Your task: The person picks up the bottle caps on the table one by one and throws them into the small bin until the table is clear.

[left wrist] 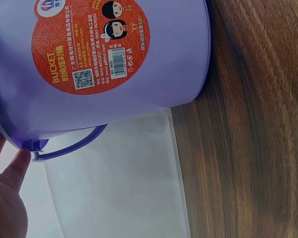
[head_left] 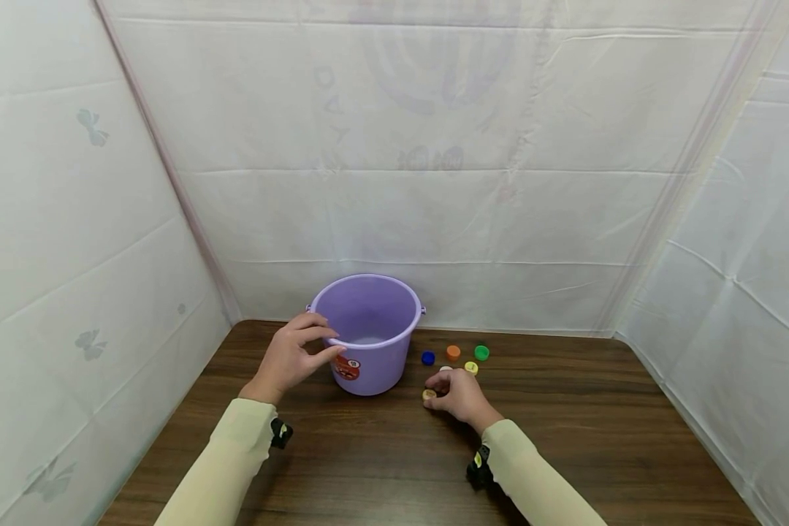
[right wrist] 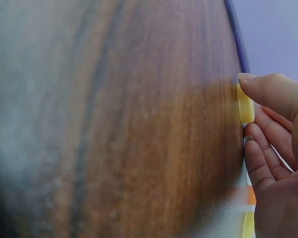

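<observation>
A purple bucket (head_left: 371, 369) stands upright on the wooden table. My left hand (head_left: 292, 358) holds its near-left rim, thumb outside and fingers over the edge. The left wrist view shows the thumb and a finger at the rim beside the bucket's handle (left wrist: 74, 150). Right of the bucket, my right hand (head_left: 463, 397) pinches a yellow bottle cap (right wrist: 245, 104) low at the tabletop. Just beyond this hand lie a white cap (head_left: 446, 369), partly hidden by it, and another yellow cap (head_left: 471, 368).
Farther back lie a blue cap (head_left: 428, 358), an orange cap (head_left: 454, 353) and a green cap (head_left: 482, 353). White sheeting (head_left: 394, 219) encloses the table (head_left: 598, 438) at the back and both sides. A red label (left wrist: 92, 47) is on the bucket.
</observation>
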{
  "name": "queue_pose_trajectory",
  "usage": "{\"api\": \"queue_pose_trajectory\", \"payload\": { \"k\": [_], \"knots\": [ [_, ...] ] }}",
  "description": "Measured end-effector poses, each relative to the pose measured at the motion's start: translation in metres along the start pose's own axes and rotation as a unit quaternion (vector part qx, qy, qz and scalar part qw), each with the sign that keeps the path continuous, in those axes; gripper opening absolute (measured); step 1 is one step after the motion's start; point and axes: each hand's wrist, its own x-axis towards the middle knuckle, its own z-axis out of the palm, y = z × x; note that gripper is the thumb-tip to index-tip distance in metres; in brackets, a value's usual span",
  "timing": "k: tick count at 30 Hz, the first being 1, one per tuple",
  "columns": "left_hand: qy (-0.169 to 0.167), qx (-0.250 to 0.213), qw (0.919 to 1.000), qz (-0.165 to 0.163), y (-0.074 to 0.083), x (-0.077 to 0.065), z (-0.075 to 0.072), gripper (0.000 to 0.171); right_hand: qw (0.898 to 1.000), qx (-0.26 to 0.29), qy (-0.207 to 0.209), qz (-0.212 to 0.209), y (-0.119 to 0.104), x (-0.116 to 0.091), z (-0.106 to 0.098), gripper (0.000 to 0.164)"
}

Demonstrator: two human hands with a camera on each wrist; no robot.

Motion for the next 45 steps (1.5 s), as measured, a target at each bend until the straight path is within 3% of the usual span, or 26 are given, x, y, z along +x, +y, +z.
{"api": "queue_pose_trajectory", "payload": {
  "k": [30,45],
  "knots": [
    [0.008,-0.004,0.9999,0.004,0.0015,0.0001,-0.0001,0.023,1.000,-0.029,0.001,-0.011,0.0023,0.0011,0.0017,0.024],
    [0.005,0.002,1.0000,0.000,0.0032,0.0005,-0.0008,0.024,1.000,0.012,0.026,-0.002,0.0030,-0.0017,-0.0009,0.021]
  ]
}}
